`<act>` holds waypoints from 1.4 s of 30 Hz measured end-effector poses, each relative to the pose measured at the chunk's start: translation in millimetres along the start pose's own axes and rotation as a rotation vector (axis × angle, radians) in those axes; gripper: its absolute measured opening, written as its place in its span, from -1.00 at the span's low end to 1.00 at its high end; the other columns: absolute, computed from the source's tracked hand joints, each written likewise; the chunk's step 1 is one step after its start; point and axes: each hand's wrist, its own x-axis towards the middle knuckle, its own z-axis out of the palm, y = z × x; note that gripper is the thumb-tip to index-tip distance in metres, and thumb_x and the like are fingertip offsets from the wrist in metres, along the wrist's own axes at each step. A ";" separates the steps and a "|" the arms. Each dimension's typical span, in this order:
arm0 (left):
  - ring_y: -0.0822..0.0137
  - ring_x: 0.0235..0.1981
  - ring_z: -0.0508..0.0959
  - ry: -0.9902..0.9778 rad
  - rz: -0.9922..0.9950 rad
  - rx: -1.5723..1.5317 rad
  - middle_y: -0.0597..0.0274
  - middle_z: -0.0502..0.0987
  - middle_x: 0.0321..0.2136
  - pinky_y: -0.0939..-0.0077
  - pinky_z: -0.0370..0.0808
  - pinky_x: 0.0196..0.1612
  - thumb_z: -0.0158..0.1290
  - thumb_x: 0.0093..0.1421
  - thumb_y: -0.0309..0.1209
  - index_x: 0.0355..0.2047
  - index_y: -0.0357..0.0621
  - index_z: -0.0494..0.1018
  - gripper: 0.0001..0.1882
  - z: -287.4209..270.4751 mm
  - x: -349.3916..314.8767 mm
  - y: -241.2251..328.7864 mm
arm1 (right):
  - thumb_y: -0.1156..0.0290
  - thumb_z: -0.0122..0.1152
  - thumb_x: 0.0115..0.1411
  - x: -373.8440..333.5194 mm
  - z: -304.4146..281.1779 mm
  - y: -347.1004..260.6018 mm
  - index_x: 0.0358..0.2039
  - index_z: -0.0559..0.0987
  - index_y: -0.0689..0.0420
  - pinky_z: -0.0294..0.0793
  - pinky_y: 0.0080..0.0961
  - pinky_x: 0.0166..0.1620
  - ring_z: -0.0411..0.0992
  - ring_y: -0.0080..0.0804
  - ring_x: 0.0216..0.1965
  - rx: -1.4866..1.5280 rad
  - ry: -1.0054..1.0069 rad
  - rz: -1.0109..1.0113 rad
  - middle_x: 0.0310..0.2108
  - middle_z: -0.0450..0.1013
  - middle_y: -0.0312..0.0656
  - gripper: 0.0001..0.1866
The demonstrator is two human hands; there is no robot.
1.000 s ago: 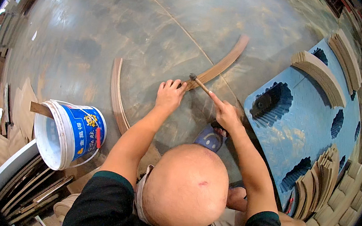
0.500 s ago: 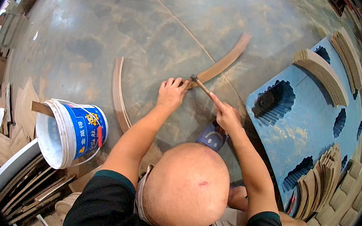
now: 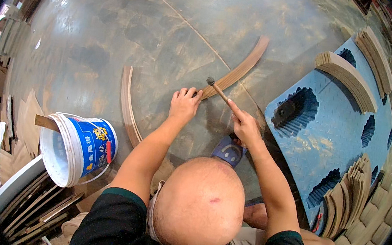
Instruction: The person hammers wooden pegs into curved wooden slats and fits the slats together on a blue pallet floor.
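A curved wooden strip (image 3: 245, 70) lies on the floor ahead of me, its near end at my left hand (image 3: 185, 104). The fingers of that hand are closed over this end, and something small and dark shows by the fingertips, too small to name. My right hand (image 3: 247, 128) is wrapped round the wooden handle of a hammer (image 3: 220, 92). The dark hammer head hovers over or beside the strip, near my left fingertips; the exact gap cannot be told. A second curved wooden strip (image 3: 127, 100) rests on the floor left of my left forearm.
On the left stands a white and blue bucket (image 3: 77, 150) with a piece of wood in it, above stacked boards (image 3: 39, 201). A blue mat (image 3: 335, 131) with dark ribbed patches lies at right, carrying stacks of curved wood (image 3: 350, 82). A blue shoe (image 3: 228, 151) is below my right hand.
The hammer head has shifted slightly up and away from my left fingertips. My left hand keeps its place at the strip's end. The whole view has moved a little.
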 end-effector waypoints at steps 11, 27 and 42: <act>0.12 0.21 0.56 -0.022 -0.011 0.008 0.35 0.62 0.19 0.04 0.51 0.26 0.33 0.43 -0.23 0.34 0.17 0.69 -0.52 -1.4 1.9 3.4 | 0.37 0.22 0.55 5.0 6.1 19.5 0.63 0.39 -0.66 0.68 0.18 -0.07 0.68 0.30 -0.14 -0.029 -0.006 -0.066 -0.18 0.67 0.12 -0.24; 0.09 0.14 0.61 0.067 0.072 0.026 0.30 0.67 0.11 -0.02 0.46 0.31 0.31 0.44 -0.20 0.32 0.10 0.68 -0.54 -7.4 21.0 18.3 | 0.55 0.17 0.62 -25.1 -7.5 27.9 0.67 0.43 -0.28 0.64 -0.38 -0.03 0.59 -0.37 -0.23 0.358 0.060 0.029 -0.17 0.68 0.01 -0.30; 0.18 0.10 0.68 0.152 0.036 -0.038 0.31 0.76 0.13 -0.02 0.44 0.33 0.34 0.39 -0.23 0.13 0.06 0.72 -0.66 4.2 14.8 16.4 | 0.55 0.19 0.57 -30.2 -25.7 -9.8 0.67 0.42 -0.36 0.66 -0.21 -0.06 0.58 -0.09 -0.30 0.277 -0.080 0.182 -0.24 0.62 0.09 -0.24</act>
